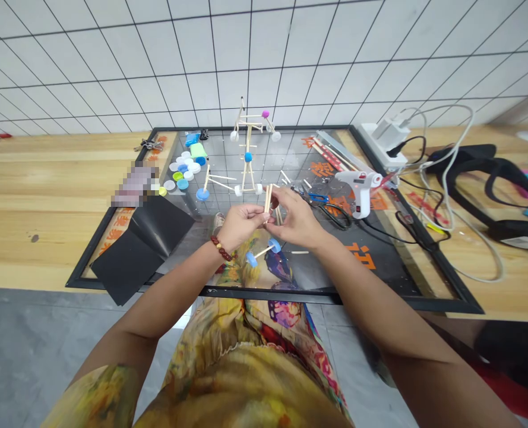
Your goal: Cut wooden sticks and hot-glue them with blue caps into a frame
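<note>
My left hand (241, 226) and my right hand (297, 217) meet at the middle of the black-framed glass board (272, 295), both pinching a small bundle of thin wooden sticks (268, 202). Just below my hands lies a stick axle with blue bottle caps (262, 255) at its ends. Beyond the sticks stands a stick frame with a blue ball (248, 157) and white cap feet. Behind that rises a taller stick model with a pink ball (265, 113). A red bead bracelet (221, 248) circles my left wrist.
To the right lie blue-handled scissors (318, 198) and a white hot glue gun (358, 191) with its cable. Loose bottle caps (183, 169) sit at the left, beside a black sheet (141, 249). A white charger (391, 129), tangled cables and a black strap (490, 190) occupy the wooden table.
</note>
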The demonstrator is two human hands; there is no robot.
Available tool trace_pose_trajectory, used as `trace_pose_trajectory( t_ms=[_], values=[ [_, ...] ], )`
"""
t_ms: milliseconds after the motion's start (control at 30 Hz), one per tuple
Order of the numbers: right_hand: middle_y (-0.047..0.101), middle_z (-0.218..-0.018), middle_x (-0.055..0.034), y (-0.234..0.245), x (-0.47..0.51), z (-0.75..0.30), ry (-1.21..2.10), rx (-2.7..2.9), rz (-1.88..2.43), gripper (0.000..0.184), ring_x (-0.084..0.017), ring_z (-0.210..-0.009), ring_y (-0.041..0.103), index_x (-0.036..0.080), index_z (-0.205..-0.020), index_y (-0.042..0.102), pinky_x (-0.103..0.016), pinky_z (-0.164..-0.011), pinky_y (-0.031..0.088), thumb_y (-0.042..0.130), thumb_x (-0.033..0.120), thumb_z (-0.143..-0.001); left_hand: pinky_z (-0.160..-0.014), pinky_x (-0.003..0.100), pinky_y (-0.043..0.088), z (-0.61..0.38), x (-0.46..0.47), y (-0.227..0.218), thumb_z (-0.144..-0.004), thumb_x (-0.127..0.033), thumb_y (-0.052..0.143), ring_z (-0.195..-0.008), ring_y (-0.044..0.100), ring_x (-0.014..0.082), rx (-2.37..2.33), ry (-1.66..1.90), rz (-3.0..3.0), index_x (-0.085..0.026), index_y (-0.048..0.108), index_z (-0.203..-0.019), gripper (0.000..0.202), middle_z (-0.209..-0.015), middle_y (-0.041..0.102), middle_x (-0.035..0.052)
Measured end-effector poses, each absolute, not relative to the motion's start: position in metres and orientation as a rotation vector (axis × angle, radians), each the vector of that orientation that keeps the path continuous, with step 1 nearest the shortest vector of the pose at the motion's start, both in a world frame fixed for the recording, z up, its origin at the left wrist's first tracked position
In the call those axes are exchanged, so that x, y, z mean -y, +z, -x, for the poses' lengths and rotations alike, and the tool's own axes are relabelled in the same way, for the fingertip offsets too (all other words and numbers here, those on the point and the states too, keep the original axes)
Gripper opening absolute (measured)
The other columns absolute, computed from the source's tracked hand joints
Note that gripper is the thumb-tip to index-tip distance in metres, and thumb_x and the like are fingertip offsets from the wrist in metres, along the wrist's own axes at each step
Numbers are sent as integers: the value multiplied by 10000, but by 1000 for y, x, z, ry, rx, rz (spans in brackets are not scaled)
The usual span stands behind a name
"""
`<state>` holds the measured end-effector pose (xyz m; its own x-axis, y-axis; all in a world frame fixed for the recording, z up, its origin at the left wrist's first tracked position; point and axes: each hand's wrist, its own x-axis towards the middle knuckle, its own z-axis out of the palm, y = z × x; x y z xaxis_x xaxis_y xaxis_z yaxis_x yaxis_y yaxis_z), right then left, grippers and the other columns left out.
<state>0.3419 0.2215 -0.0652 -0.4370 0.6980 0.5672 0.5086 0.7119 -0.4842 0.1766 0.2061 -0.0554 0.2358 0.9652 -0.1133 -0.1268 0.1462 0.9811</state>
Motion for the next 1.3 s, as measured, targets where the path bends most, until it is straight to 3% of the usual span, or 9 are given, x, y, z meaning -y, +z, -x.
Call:
trace_pose_trajectory(
  t_ms=[133,267,400,500,600,700,833,1100,1300],
  values=[
    [598,-994,-65,-63,-221,-341,395,2125,890,657,-209,-844,570,192,-1346,500,-382,-843,458,651,237,-709,-689,244,547,-178,-206,-59,-692,-221,775,-720,708,163,-1012,1048,-1176,-108,713,-724,133,-692,734,64],
    [619,-1096,-82,-56,-223,-348,758,2045,870,757,-219,-947,580,208,-1358,503,-367,-839,475,770,411,-679,-624,239,550,-176,-205,-55,-654,-265,812,-663,702,159,-1021,1020,-1134,-108,710,-750,211,-676,726,49],
    [663,-1002,-57,-52,-224,-347,1163,1774,879,560,-191,-905,600,213,-1212,633,-346,-810,490,711,524,-753,-628,255,562,-175,-203,-50,-601,-299,860,-657,710,174,-994,894,-1059,-99,690,-751,302,-657,718,58],
    [674,-867,-30,-52,-223,-341,1269,1621,898,450,-168,-805,601,214,-1023,715,-336,-781,501,714,560,-735,-643,274,570,-174,-203,-49,-612,-256,855,-673,717,187,-972,839,-1050,-93,685,-751,273,-663,719,73],
    [666,-835,-13,-50,-227,-346,1198,1569,956,463,-142,-736,585,216,-1023,712,-309,-732,501,730,556,-709,-638,264,561,-172,-206,-48,-635,-229,832,-664,713,177,-1011,885,-1083,-92,691,-759,233,-662,718,70],
    [658,-822,-12,-47,-235,-368,896,1576,1162,460,-125,-694,568,187,-1069,690,-287,-699,481,729,480,-715,-640,245,554,-166,-212,-45,-655,-212,800,-655,705,152,-1087,1075,-1089,-100,688,-763,192,-661,717,50],
    [652,-676,-18,-47,-241,-393,587,1729,1561,230,-137,-634,571,156,-828,715,-276,-637,435,699,357,-716,-621,235,547,-157,-220,-41,-673,-198,760,-640,698,139,-1166,1226,-1074,-107,668,-780,168,-649,707,30],
    [684,-682,-25,-45,-224,-361,424,2256,1880,335,-169,-649,583,218,-723,690,-273,-551,308,669,553,-709,-602,230,522,-160,-219,-46,-696,-147,716,-621,689,145,-1258,1068,-1107,-125,607,-787,143,-632,703,32],
    [712,-745,-37,-48,-228,-363,453,2313,1900,209,-174,-704,612,216,-745,704,-268,-579,330,594,393,-740,-605,239,524,-159,-217,-41,-748,-150,665,-656,694,157,-1347,869,-1222,-131,619,-761,51,-656,710,44]
  ],
)
